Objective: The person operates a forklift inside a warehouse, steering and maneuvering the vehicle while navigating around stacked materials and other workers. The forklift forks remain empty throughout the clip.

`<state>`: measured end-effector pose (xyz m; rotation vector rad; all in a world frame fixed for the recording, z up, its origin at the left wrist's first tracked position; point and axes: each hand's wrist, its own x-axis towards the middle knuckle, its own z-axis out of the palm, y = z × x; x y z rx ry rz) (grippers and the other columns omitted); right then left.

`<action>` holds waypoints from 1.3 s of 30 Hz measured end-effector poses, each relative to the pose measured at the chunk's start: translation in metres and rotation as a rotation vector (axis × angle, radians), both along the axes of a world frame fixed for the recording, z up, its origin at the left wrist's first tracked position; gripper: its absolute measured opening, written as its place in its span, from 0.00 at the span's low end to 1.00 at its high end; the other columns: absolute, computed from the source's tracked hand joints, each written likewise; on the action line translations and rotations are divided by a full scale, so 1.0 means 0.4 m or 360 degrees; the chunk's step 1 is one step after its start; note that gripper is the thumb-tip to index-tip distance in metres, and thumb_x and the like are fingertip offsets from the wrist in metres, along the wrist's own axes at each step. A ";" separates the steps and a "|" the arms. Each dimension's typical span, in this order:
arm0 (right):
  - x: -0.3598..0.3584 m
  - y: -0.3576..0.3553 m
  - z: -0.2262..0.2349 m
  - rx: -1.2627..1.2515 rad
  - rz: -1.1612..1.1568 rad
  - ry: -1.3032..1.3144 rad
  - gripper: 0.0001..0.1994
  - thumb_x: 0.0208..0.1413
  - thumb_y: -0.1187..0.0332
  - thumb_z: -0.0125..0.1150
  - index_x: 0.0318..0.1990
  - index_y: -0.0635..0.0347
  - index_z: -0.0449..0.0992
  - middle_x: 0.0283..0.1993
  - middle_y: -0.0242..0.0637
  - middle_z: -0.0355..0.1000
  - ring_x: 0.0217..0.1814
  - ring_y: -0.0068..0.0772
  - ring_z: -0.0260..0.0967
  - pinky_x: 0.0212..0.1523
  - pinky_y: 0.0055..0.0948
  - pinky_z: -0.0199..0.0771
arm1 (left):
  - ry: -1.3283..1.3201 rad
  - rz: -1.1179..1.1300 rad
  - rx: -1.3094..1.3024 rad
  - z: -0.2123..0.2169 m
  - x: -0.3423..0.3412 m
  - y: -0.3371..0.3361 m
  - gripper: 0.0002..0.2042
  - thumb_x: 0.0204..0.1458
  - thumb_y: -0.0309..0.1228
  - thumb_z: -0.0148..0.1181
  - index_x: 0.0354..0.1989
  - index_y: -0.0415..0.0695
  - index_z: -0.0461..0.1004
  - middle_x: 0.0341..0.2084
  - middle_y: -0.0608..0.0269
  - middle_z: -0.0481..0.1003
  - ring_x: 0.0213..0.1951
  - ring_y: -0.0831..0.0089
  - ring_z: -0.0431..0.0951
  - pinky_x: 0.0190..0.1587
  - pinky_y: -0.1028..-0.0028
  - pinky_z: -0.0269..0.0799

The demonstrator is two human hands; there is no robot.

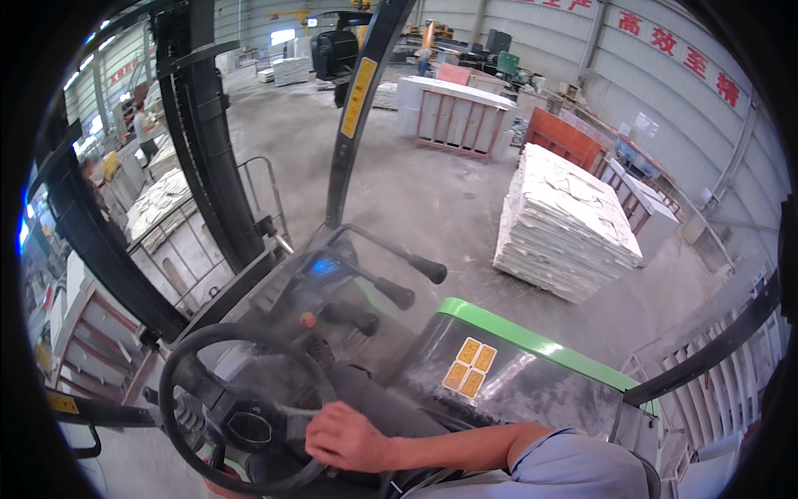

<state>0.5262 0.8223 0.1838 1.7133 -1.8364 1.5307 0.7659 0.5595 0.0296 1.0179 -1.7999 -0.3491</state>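
I sit at the controls of a forklift, with its black steering wheel point(170, 378) in front of me. My right hand point(345, 437) is closed, fingers curled at the right side of the wheel rim. At the lower left of the wheel, my left hand point(223, 482) shows only in part, closed at the rim beside a dark knob point(217, 457); most of its fingers are hidden. Ahead of my right hand are black-knobbed control levers point(394, 293) and a red button point(308, 320). A small display point(322, 266) glows blue on the dusty dashboard.
A tall stack of white slabs point(565, 220) stands ahead right, beside an orange-red rack point(564, 140). Farther off, pale slabs fill a metal frame point(455, 121). The dark mast point(204, 141) blocks part of the left view. Two people point(145, 133) stand at far left among slabs.
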 end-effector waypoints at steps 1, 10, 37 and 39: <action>0.016 -0.014 0.014 -0.0040 -0.0031 -0.0016 0.06 0.52 0.72 0.71 0.34 0.59 0.77 0.40 0.35 0.75 0.44 0.40 0.73 0.49 0.39 0.73 | 0.0104 -0.0014 -0.0045 0.013 0.032 -0.020 0.08 0.59 0.23 0.54 0.42 0.34 0.76 0.29 0.58 0.76 0.32 0.67 0.75 0.39 0.66 0.71; 0.318 -0.182 0.129 0.0053 -0.0283 -0.0108 0.08 0.48 0.76 0.70 0.36 0.60 0.80 0.41 0.37 0.78 0.47 0.42 0.76 0.51 0.39 0.74 | 0.0271 -0.0025 0.0205 0.117 0.256 -0.173 0.04 0.53 0.24 0.57 0.34 0.38 0.76 0.27 0.54 0.77 0.31 0.60 0.79 0.37 0.65 0.74; 0.621 -0.190 -0.005 0.0053 -0.0835 0.0228 0.10 0.53 0.80 0.59 0.44 0.66 0.77 0.57 0.47 0.75 0.66 0.58 0.67 0.68 0.53 0.63 | 0.0242 -0.0038 0.0024 0.080 0.682 -0.266 0.18 0.70 0.36 0.44 0.28 0.39 0.66 0.23 0.56 0.65 0.29 0.66 0.66 0.33 0.63 0.64; 0.640 -0.202 -0.002 0.0074 -0.0611 0.0056 0.10 0.53 0.80 0.58 0.44 0.66 0.77 0.57 0.48 0.75 0.67 0.58 0.67 0.68 0.53 0.63 | 0.0609 0.0060 0.0314 0.065 0.702 -0.227 0.11 0.66 0.29 0.48 0.31 0.38 0.70 0.28 0.52 0.70 0.32 0.52 0.72 0.35 0.56 0.66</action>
